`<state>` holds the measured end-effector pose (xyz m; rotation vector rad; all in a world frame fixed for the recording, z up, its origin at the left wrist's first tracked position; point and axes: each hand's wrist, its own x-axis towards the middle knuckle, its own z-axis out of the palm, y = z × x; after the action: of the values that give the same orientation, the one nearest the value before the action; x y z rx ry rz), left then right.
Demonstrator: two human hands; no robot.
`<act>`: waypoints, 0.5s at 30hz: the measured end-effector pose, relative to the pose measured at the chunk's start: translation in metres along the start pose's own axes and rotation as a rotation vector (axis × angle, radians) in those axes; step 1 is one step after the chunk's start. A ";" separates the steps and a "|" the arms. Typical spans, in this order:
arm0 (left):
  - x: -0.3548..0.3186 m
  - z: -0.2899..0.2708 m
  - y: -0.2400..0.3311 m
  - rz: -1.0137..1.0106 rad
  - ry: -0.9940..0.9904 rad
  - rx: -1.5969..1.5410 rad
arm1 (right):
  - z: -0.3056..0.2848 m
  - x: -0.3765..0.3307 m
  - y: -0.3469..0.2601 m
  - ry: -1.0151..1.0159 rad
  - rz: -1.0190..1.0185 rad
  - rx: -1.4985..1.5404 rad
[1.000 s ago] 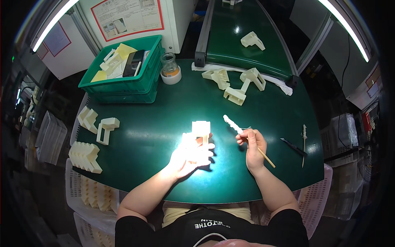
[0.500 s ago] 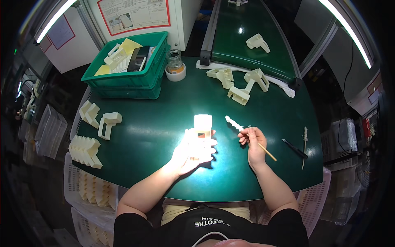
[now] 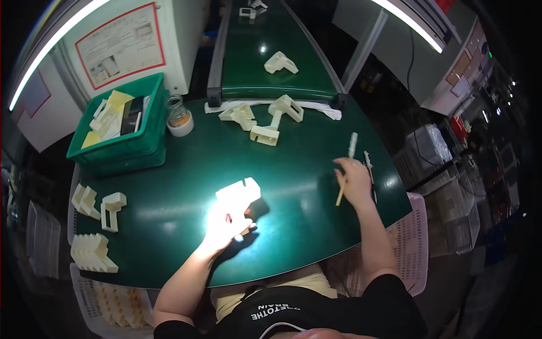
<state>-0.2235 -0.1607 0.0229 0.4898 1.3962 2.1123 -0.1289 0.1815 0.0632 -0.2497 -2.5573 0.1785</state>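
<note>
Under the bright pool of light, left of the table's middle, a cream angled part point(image 3: 244, 191) sits clasped in the left hand point(image 3: 222, 223), block end pointing away from the person; glare hides the finger placement. Hands apart, the right hand point(image 3: 355, 178) stands well off to the part's right, gripping a wrapped-tip stick point(image 3: 340, 194) whose long axis runs away from the body. Just right of it, another stick point(image 3: 368, 159) lies on the green table point(image 3: 299, 181).

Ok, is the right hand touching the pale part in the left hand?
Apart: the head view shows green tabletop between the right hand and the pale part.
</note>
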 end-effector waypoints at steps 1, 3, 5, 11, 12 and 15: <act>0.001 -0.014 -0.012 0.189 -0.020 0.317 | -0.013 -0.012 0.016 -0.018 -0.014 -0.122; 0.012 0.006 -0.009 0.414 0.072 0.678 | -0.019 -0.053 0.071 -0.149 0.115 -0.350; 0.010 0.004 -0.016 0.471 0.156 0.709 | -0.018 -0.057 0.063 -0.144 0.084 -0.294; 0.014 -0.032 -0.056 0.649 0.079 0.884 | -0.012 -0.054 -0.065 -0.061 0.147 0.620; 0.012 -0.024 -0.050 0.744 0.129 0.859 | -0.016 -0.057 -0.088 -0.115 0.112 0.682; 0.003 0.002 -0.013 0.870 0.208 0.951 | -0.022 -0.057 -0.132 -0.111 -0.036 0.697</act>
<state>-0.2215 -0.1540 0.0120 1.4889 2.6441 1.9435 -0.0882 0.0419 0.0751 0.0777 -2.4280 1.0601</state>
